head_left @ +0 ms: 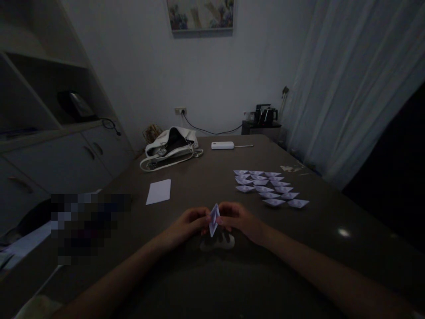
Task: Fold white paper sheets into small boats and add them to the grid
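White folded paper [214, 220] sits pinched between both hands, held just above the table [332, 230] near its front edge, centred in view. Paper stands on edge, tilted, a point at the top.

Left hand [190, 224]: fingers curled, fingertips closed on the paper's left side. Right hand [239, 220]: same on the right side, thumb and fingers closed on it. Hands nearly touching each other, paper between them. Both forearms angle in from the lower corners.

Pale reflection on the tabletop directly below the paper.

Beyond the right hand, well apart: a cluster of paper boats [269, 188] laid in rows on the table. Beyond the left hand: a flat white sheet [159, 192]. Far end of the table: white bag [170, 147], lying open, and a white power bank [222, 145] with a cable.

Room dim. Shelves and cabinets at left, curtain at right, picture on the far wall. Pixelated patch at lower left, contents unreadable.
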`<action>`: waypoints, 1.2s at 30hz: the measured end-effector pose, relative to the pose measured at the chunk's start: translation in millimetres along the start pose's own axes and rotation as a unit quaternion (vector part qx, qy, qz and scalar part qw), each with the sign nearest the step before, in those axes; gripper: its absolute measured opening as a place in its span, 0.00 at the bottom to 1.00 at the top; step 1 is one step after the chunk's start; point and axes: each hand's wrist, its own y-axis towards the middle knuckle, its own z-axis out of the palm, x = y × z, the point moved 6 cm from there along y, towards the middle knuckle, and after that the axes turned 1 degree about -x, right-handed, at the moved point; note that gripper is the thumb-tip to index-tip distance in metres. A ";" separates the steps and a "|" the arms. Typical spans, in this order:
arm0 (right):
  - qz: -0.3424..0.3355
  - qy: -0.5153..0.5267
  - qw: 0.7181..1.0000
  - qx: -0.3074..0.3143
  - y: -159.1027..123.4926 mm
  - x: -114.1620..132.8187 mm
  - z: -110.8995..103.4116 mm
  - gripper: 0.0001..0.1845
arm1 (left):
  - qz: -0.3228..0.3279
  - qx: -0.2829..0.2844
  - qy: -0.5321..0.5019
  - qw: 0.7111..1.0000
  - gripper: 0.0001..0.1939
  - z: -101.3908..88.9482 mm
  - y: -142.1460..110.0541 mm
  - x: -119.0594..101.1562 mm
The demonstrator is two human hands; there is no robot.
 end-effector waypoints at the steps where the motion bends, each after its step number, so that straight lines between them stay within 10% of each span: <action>1: 0.001 0.002 1.000 -0.001 0.1 0.2 -0.1 0.18 | 0.005 -0.002 0.012 1.000 0.16 0.0 0.3 -1.6; 36: 0.024 0.010 0.999 0.031 -1.3 4.7 6.9 0.18 | 0.015 0.010 -0.004 1.000 0.14 0.3 0.4 -2.7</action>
